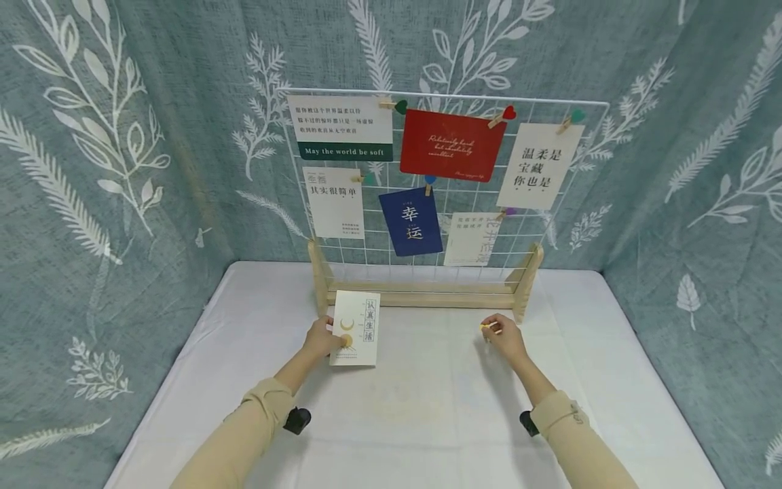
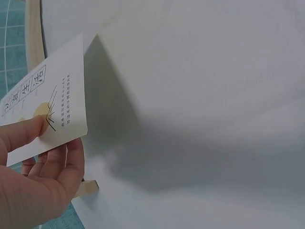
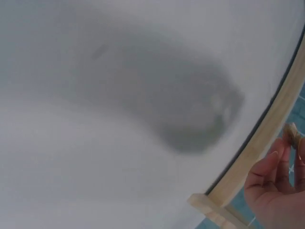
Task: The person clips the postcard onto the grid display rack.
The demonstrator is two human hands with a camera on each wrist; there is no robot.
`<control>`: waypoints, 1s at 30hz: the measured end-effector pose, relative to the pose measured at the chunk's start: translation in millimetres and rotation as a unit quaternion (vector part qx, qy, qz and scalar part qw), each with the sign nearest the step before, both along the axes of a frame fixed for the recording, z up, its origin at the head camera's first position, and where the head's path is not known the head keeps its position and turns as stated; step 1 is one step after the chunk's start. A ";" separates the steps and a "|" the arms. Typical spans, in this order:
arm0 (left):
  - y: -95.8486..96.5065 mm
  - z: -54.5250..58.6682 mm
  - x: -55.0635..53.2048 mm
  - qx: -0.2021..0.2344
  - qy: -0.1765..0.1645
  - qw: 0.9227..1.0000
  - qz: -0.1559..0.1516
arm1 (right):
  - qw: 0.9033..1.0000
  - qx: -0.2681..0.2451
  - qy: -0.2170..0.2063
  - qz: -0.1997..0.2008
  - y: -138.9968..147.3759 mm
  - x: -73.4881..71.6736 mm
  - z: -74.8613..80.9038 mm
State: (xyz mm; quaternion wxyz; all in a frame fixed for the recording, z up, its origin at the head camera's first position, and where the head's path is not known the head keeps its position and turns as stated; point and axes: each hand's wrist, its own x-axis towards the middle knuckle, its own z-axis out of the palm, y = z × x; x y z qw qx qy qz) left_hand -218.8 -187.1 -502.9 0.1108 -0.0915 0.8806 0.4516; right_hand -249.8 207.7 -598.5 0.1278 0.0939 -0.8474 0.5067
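Observation:
My left hand (image 1: 320, 338) pinches a cream-white card (image 1: 360, 319) by its left edge, thumb on the front and fingers behind. The card carries a yellow moon and sun drawing and a column of Chinese characters, and it is held over the table in front of the rack. On the right side my right hand (image 1: 506, 337) pinches a small wooden clothespin (image 3: 291, 133) between thumb and fingertips; its yellow end (image 1: 485, 327) shows in the head view. Both hands are just in front of the white wire grid rack (image 1: 391, 261).
Several cards hang clipped on the grid, among them a red card (image 1: 452, 146) and a blue card (image 1: 411, 223). The rack's wooden base (image 1: 421, 299) stands at the back of the white-covered table (image 1: 415, 421). Leaf-patterned curtains (image 1: 116, 238) surround it.

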 end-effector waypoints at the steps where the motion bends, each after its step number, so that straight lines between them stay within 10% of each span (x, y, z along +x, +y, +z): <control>1: -0.3 1.2 -0.2 0.000 -0.002 1.000 0.001 | 1.000 -0.007 0.010 0.010 8.3 -13.4 -20.3; 4: -0.9 5.5 -0.5 0.006 -0.003 1.000 0.007 | 1.000 -0.001 -0.004 0.009 23.6 -43.1 -63.5; 11: -4.3 10.0 -2.8 0.011 -0.003 1.000 0.014 | 0.991 0.029 -0.126 -0.024 -35.3 29.2 75.2; 18: -7.5 13.6 -11.9 0.001 0.015 1.000 0.002 | 0.991 0.045 -0.125 0.011 -43.9 26.0 81.6; 20: -12.6 1.9 -23.0 0.005 0.029 1.000 -0.002 | 0.991 0.050 -0.123 0.021 -47.4 25.1 83.4; 27: -49.6 -91.3 -87.3 0.076 0.091 0.992 -0.045 | 0.993 0.049 -0.104 0.034 -60.7 21.5 91.4; 30: -52.8 -99.7 -92.3 0.104 0.098 0.989 -0.043 | 0.992 0.057 -0.095 0.056 -67.8 20.1 94.7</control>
